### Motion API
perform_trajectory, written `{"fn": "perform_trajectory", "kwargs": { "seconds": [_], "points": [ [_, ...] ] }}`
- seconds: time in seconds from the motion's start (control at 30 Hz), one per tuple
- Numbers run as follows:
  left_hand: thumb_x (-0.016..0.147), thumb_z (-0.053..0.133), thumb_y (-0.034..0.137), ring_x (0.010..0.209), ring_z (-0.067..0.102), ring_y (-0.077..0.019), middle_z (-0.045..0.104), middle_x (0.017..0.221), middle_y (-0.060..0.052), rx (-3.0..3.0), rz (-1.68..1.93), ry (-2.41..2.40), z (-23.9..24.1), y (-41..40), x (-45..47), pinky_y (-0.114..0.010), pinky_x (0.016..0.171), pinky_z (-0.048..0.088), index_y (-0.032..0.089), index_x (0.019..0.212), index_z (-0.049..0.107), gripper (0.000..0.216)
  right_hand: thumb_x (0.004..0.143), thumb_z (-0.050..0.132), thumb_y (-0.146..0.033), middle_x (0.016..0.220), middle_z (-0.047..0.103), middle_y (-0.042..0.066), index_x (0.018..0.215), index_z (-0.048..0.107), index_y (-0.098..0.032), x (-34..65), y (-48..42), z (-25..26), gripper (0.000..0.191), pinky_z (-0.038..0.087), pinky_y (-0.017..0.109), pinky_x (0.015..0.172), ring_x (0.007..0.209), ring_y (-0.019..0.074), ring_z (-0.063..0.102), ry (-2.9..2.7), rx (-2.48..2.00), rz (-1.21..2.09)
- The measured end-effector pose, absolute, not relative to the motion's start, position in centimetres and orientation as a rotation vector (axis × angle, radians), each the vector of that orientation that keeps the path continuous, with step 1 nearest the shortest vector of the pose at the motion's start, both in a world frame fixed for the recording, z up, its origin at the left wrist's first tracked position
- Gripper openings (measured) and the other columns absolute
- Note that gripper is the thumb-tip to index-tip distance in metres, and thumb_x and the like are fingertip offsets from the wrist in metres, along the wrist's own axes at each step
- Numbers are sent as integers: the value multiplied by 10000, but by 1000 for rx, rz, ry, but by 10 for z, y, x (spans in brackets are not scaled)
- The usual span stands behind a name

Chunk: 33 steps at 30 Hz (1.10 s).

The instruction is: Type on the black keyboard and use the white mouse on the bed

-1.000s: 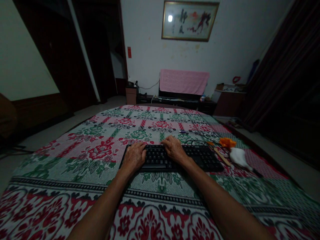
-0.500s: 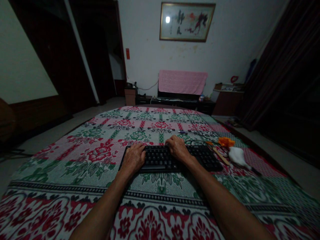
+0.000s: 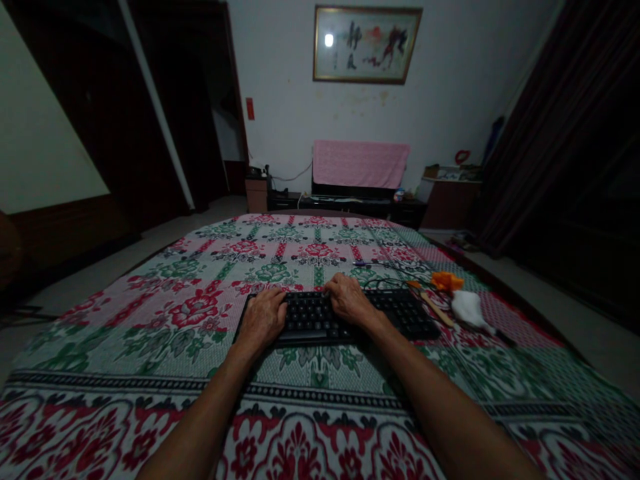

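A black computer keyboard (image 3: 310, 317) lies flat on the flower-patterned cloth (image 3: 320, 373) in front of me. Over its left end rests my left hand (image 3: 263, 316), fingers stretched forward on the keys, the thumb a little apart. My right hand (image 3: 349, 299) lies over the middle keys, fingers bent slightly and pointing to the upper left. Neither hand grasps anything. The number pad side of the keyboard stays uncovered, right of my right wrist. Keys beneath both hands are hidden.
Right of the keyboard lie a wooden stick-like handle (image 3: 437, 309), a bright orange bundle (image 3: 447, 281) and a white cloth-like lump (image 3: 470, 309) with a dark handle. A black cable (image 3: 400, 268) runs behind the keyboard. A pink towel (image 3: 360, 163) hangs across the far stand.
The whole view has shifted slightly, so things appear a little further left. Both hands stay on the keyboard; my right hand's fingers have moved only slightly.
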State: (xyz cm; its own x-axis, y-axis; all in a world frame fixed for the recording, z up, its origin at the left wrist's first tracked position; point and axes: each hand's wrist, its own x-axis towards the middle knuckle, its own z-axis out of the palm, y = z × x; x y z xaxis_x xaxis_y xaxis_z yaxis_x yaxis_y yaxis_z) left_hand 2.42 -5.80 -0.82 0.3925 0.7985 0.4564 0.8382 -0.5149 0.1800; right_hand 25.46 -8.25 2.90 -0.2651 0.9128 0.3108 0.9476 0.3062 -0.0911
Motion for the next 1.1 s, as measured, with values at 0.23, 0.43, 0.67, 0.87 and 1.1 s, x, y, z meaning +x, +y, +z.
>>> {"fn": "perform_trajectory", "kwargs": {
  "seconds": [0.23, 0.43, 0.67, 0.87, 1.1],
  "points": [
    [882, 404, 254, 1166, 530, -233, 619, 1221, -83, -2559, -773, -1498, -7, -59, 25, -396, 1024, 397, 181, 1071, 646, 316, 839, 446, -85, 1004, 564, 75, 1028, 638, -200, 252, -80, 19, 292, 329, 311, 829, 958, 194, 490, -2292, -1472, -201],
    [881, 409, 253, 1158, 535, -228, 621, 1221, -84, -2564, -781, -1501, -7, -58, 24, -395, 1023, 400, 171, 1089, 641, 322, 820, 476, -109, 896, 569, 78, 906, 663, -173, 255, -81, 25, 215, 346, 309, 806, 886, 197, 511, -2261, -1594, -195],
    [872, 428, 246, 1161, 536, -224, 627, 1208, -80, -2559, -814, -1488, -9, -58, 24, -390, 1019, 407, 190, 1069, 651, 303, 828, 457, -92, 912, 572, 74, 961, 662, -168, 265, -73, 20, 256, 359, 300, 817, 884, 186, 512, -2044, -1569, -197],
    [874, 429, 252, 1164, 536, -230, 623, 1218, -87, -2549, -825, -1483, -10, -57, 24, -405, 1027, 403, 181, 1088, 647, 314, 828, 474, -92, 999, 578, 75, 1019, 666, -223, 260, -74, 16, 301, 341, 318, 796, 932, 200, 504, -2205, -1546, -189],
    [878, 415, 249, 1153, 544, -230, 629, 1207, -90, -2557, -816, -1477, -8, -58, 24, -402, 1020, 411, 172, 1083, 648, 320, 817, 480, -120, 865, 589, 74, 861, 689, -166, 264, -73, 20, 218, 366, 304, 799, 850, 186, 525, -2110, -1631, -174]
  ]
}}
